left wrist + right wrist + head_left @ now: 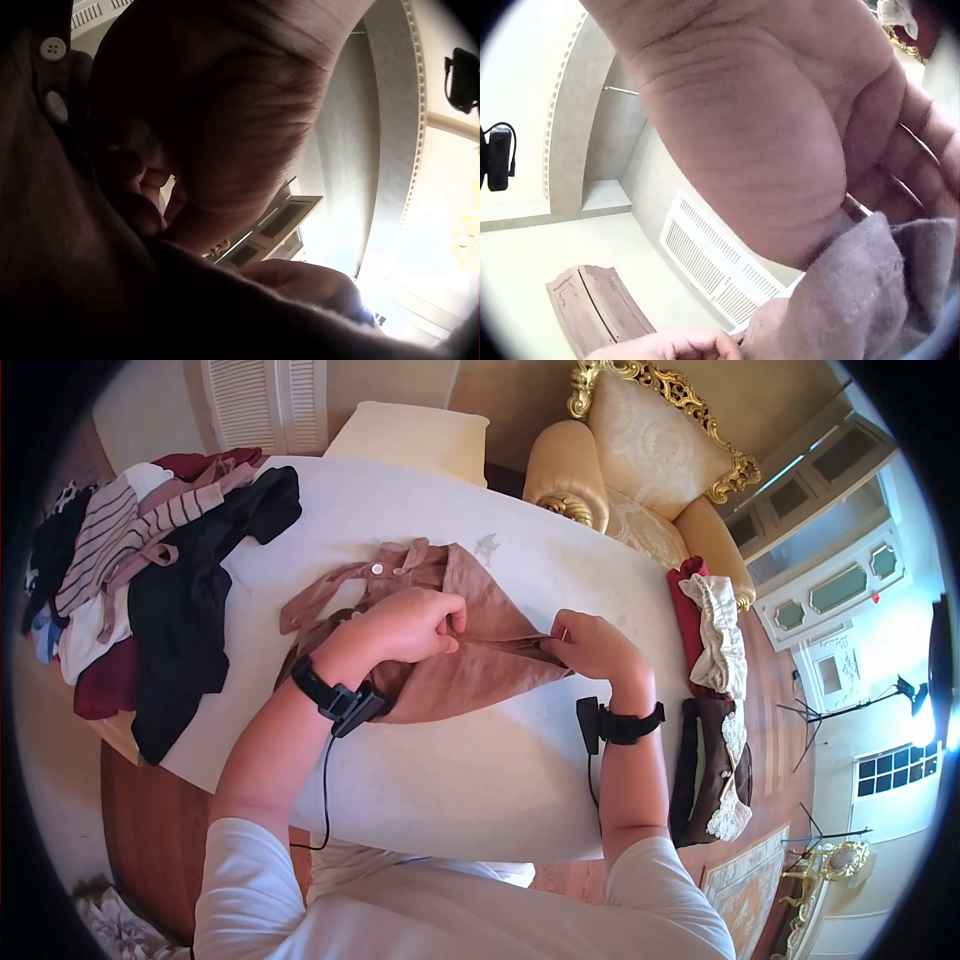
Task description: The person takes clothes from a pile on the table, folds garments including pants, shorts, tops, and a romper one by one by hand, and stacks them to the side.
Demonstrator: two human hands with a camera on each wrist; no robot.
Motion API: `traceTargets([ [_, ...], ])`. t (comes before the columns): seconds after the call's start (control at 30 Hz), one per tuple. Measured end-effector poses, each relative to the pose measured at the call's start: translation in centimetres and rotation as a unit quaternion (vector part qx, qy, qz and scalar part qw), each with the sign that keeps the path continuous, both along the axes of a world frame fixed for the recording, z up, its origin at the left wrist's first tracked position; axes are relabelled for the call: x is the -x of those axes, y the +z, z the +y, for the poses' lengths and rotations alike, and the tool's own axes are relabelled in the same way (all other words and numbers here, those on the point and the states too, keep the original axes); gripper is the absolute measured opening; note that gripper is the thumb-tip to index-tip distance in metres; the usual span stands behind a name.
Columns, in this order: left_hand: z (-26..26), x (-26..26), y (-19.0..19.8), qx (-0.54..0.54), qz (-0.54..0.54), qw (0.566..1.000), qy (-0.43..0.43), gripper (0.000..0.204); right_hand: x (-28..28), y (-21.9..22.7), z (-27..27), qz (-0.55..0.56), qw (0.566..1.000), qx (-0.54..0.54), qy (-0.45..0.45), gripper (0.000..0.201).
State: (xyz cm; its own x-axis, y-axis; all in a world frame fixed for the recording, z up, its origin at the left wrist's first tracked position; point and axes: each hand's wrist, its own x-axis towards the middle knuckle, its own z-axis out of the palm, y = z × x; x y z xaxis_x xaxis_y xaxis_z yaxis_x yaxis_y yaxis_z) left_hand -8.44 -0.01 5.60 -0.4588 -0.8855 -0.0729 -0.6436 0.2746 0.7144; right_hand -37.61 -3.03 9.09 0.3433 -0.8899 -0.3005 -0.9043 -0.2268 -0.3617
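Note:
A dusty-pink garment [440, 695] with white buttons [52, 49] lies partly bunched on the white table. My left hand [412, 626] pinches its cloth near the middle, thumb against curled fingers. At the garment's right-hand end, my right hand [598, 645] grips the edge between thumb and fingers, and the fabric stretches between both hands. A fold of the cloth [855, 292] comes out under the right thumb in the right wrist view. The left wrist view is dark, with the garment hiding part of the left fingertips.
On the table's left side is a heap of clothes, including a black garment [185, 625] and a striped one [110, 545]. Along the right edge lie folded pieces, among them a cream one [716, 635] and a lace-trimmed brown one [718, 745]. A gilded armchair [650, 450] stands beyond the table [460, 800].

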Motion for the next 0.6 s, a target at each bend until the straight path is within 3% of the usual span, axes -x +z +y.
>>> traceTargets([
  [0.03, 0.1, 0.0, 0.1, -0.001, 0.002, 1.0, 0.002, 0.024, 0.1, -0.5, -0.2, 0.002, 0.999, 0.049, 0.022, 0.012],
  [0.27, 0.0, -0.1, -0.5, 0.009, 0.011, 1.0, 0.0, 0.023, 1.1, -1.3, -0.7, 0.056, 0.997, 0.04, 0.043, 0.019],
  [0.37, -0.1, -0.1, -0.5, 0.009, 0.013, 1.0, -0.004, 0.023, 1.1, -1.1, -0.5, 0.027, 0.992, 0.117, 0.032, 0.014],
  [0.43, 0.1, -0.1, -0.2, 0.012, 0.01, 1.0, -0.002, 0.023, -0.1, 0.2, 0.1, -0.109, 0.974, 0.19, 0.06, 0.016],
  [0.47, 0.1, 0.0, -0.1, 0.014, 0.007, 1.0, 0.0, 0.024, -0.9, 1.0, 0.7, -0.109, 0.974, 0.19, 0.06, 0.016],
  [0.53, 0.0, 0.0, -0.1, 0.017, 0.007, 1.0, -0.003, 0.024, -2.3, 2.4, 1.8, -0.119, 0.988, 0.039, 0.089, 0.022],
  [0.6, 0.0, -0.1, -0.1, 0.018, 0.007, 1.0, -0.008, 0.024, -2.1, 1.0, 1.4, -0.116, 0.988, 0.018, 0.104, 0.031],
])
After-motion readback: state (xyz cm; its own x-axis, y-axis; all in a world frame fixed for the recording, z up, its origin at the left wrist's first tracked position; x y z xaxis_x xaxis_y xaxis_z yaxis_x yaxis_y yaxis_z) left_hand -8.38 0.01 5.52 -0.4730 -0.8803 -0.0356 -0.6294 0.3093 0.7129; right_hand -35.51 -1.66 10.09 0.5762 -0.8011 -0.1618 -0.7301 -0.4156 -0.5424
